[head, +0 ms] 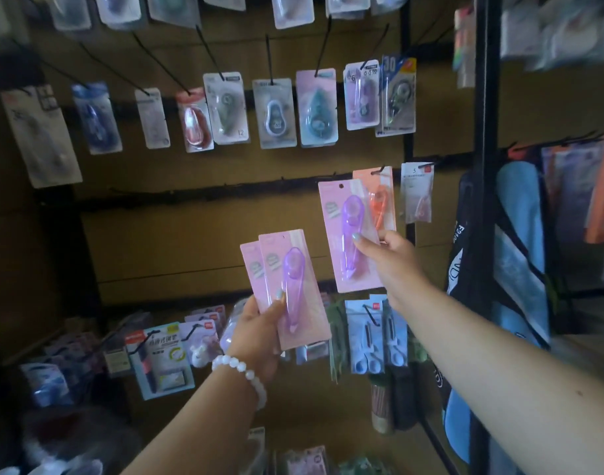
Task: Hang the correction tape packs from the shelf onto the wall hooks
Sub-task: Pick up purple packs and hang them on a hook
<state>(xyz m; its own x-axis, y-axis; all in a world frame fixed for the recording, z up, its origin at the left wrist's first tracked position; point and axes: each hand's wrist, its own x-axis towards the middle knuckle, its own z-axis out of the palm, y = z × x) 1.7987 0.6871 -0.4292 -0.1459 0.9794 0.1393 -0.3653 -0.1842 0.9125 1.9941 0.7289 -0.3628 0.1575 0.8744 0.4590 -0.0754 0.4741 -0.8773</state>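
My left hand (259,334) grips two pink packs of purple correction tape (290,286), fanned one behind the other, in the lower middle. My right hand (386,258) pinches a third pink pack with a purple dispenser (348,234) by its lower right side and holds it upright against the wall. That pack's hang hole is just left of a wall hook (379,171), which carries an orange correction tape pack (379,200). A black rail (225,190) runs left from that hook.
A higher row of hooks holds several correction tape packs (273,111). A white pack (418,193) hangs right of the orange one. Blue packs (372,337) and other stationery hang lower down. A black upright post (482,166) and blue bags (520,255) stand at right.
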